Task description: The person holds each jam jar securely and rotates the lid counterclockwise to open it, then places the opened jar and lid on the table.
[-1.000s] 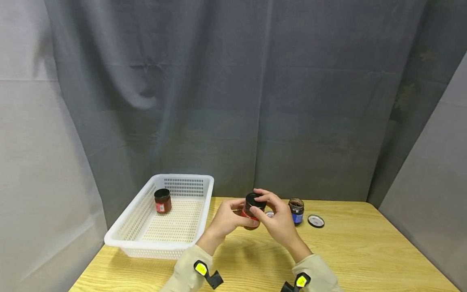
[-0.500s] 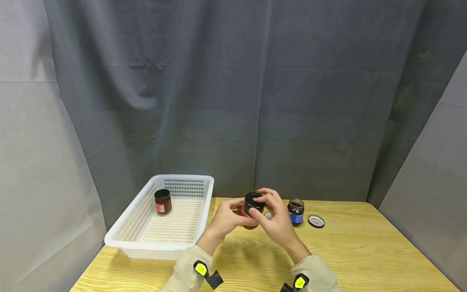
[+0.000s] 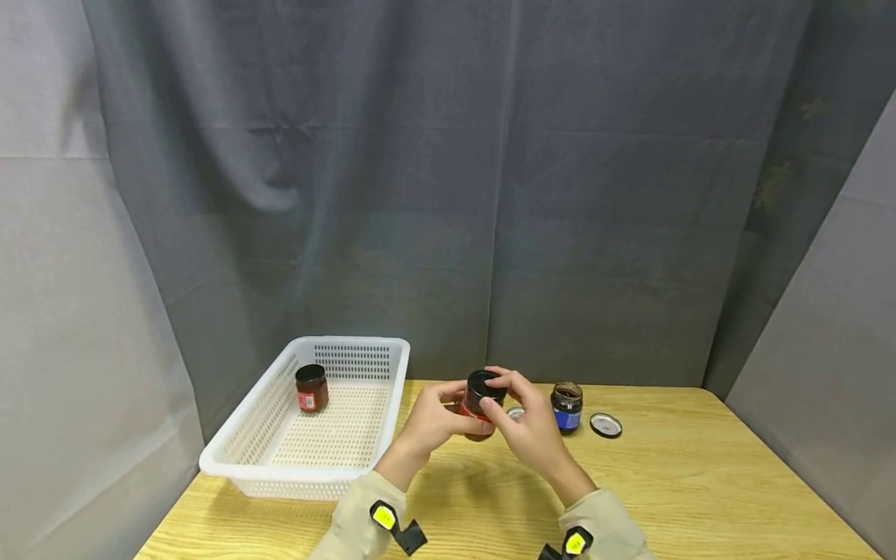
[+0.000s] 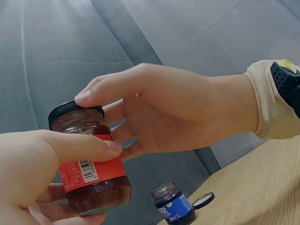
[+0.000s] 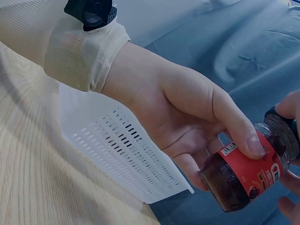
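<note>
A glass jar (image 4: 96, 176) with a red label and dark red contents is held up over the table, leaning a little. My left hand (image 3: 430, 424) grips its body, the thumb lying across the label. On top sits a black lid (image 3: 481, 383), which my right hand (image 3: 532, 426) pinches at the edge between thumb and fingers. In the right wrist view the label (image 5: 255, 168) faces the camera, and the lid is mostly covered by the right fingers.
A white perforated basket (image 3: 294, 472) stands left, with a closed red-label jar (image 3: 312, 389) inside. To the right are an uncovered blue-label jar (image 3: 567, 418) and an upturned lid (image 3: 606, 425). Another upturned lid (image 3: 516, 413) shows partly behind my right hand.
The right fingers shift slightly around the lid's edge. Jar and both hands drift very slightly left, with the left hand keeping its hold.
</note>
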The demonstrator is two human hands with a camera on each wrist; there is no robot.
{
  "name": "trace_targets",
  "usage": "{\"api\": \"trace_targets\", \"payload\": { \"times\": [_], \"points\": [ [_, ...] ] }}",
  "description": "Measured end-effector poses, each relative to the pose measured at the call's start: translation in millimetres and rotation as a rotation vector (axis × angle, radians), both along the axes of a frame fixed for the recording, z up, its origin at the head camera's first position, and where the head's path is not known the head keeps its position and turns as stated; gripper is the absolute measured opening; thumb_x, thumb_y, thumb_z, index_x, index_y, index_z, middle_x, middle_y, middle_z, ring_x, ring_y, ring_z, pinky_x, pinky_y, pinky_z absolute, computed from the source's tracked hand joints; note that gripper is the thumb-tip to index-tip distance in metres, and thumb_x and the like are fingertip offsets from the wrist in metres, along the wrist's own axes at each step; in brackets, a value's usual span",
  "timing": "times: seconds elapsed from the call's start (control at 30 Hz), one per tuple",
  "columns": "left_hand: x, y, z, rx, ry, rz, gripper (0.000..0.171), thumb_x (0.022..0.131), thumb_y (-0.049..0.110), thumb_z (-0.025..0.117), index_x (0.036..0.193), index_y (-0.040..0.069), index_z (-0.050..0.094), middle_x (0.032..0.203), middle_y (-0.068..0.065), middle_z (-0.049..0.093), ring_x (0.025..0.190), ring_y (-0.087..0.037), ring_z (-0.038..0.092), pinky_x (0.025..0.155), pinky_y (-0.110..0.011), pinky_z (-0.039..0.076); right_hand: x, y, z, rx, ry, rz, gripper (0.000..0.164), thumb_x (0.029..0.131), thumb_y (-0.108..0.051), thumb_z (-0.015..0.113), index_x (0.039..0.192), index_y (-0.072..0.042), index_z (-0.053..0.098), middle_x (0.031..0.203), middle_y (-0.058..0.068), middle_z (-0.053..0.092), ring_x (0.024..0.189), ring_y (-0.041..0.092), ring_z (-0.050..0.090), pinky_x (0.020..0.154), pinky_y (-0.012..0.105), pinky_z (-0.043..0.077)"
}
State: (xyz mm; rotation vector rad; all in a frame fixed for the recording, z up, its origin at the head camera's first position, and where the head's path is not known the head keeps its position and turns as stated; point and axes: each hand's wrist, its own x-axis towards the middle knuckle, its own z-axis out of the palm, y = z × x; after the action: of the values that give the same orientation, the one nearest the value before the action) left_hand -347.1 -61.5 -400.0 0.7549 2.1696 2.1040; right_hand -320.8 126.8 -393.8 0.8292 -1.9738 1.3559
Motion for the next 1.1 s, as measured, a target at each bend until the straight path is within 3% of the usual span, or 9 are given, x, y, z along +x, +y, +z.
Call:
{"api": "trace_targets", "payload": {
  "times": [0.2, 0.47, 0.63, 0.83, 0.97, 1.1],
  "points": [
    [-0.4, 0.6, -1.7, -0.006, 0.011, -0.012, 0.053, 0.076, 0.007, 0.092, 0.125, 0.017, 0.076, 0.111, -0.009, 0.073, 0.092, -0.03, 0.071, 0.075, -0.037, 0.059, 3.0, -1.1, 1.1, -0.012, -0.029, 0.019, 0.021, 0.095, 0.0, 0.072, 0.114, -0.006, 0.065, 0.141, 0.011, 0.061, 0.126, 0.034, 0.06, 0.103, 0.051, 0.047],
    [1.9, 2.3, 0.6, 0.013, 0.0, -0.037, 0.052, 0.075, 0.006, 0.092, 0.123, 0.016, 0.077, 0.109, -0.01, 0.074, 0.09, -0.028, 0.071, 0.074, -0.039, 0.06, 3.6, -3.2, 3.7, -0.029, -0.033, -0.105, 0.021, 0.087, -0.011, 0.085, 0.103, -0.013, 0.072, 0.128, 0.013, 0.059, 0.118, 0.026, 0.056, 0.092, 0.05, 0.049],
    [2.3, -0.2, 0.0, 0.007, -0.008, -0.009, 0.053, 0.075, 0.007, 0.092, 0.125, 0.017, 0.077, 0.11, -0.009, 0.073, 0.093, -0.031, 0.071, 0.075, -0.038, 0.06, 3.8, -2.5, 4.2, -0.008, -0.02, -0.08, 0.021, 0.09, -0.006, 0.081, 0.108, -0.012, 0.072, 0.133, 0.008, 0.063, 0.124, 0.026, 0.053, 0.093, 0.053, 0.043],
    [1.8, 0.0, -1.1, 0.001, 0.003, -0.008, 0.052, 0.074, 0.007, 0.093, 0.123, 0.016, 0.077, 0.109, -0.01, 0.073, 0.092, -0.034, 0.071, 0.075, -0.038, 0.06, 4.0, -1.1, 3.1, -0.009, -0.011, -0.038, 0.018, 0.092, -0.001, 0.073, 0.108, -0.009, 0.07, 0.137, 0.009, 0.064, 0.124, 0.027, 0.052, 0.095, 0.044, 0.043],
    [0.9, 1.1, -1.6, -0.001, 0.014, -0.023, 0.051, 0.073, 0.008, 0.093, 0.121, 0.017, 0.078, 0.106, -0.01, 0.074, 0.088, -0.029, 0.071, 0.073, -0.038, 0.06, 4.5, -1.9, 3.7, -0.019, -0.025, -0.042, 0.016, 0.091, -0.004, 0.078, 0.105, -0.01, 0.07, 0.136, 0.009, 0.065, 0.122, 0.026, 0.053, 0.093, 0.041, 0.048],
    [0.6, 1.5, -1.3, 0.006, 0.013, -0.036, 0.05, 0.073, 0.008, 0.093, 0.121, 0.017, 0.078, 0.105, -0.01, 0.074, 0.085, -0.028, 0.07, 0.071, -0.04, 0.061, 4.8, -2.6, 5.2, -0.019, -0.047, -0.053, 0.02, 0.089, -0.009, 0.083, 0.104, -0.012, 0.07, 0.137, 0.009, 0.064, 0.121, 0.027, 0.056, 0.091, 0.046, 0.053]
  ]
}}
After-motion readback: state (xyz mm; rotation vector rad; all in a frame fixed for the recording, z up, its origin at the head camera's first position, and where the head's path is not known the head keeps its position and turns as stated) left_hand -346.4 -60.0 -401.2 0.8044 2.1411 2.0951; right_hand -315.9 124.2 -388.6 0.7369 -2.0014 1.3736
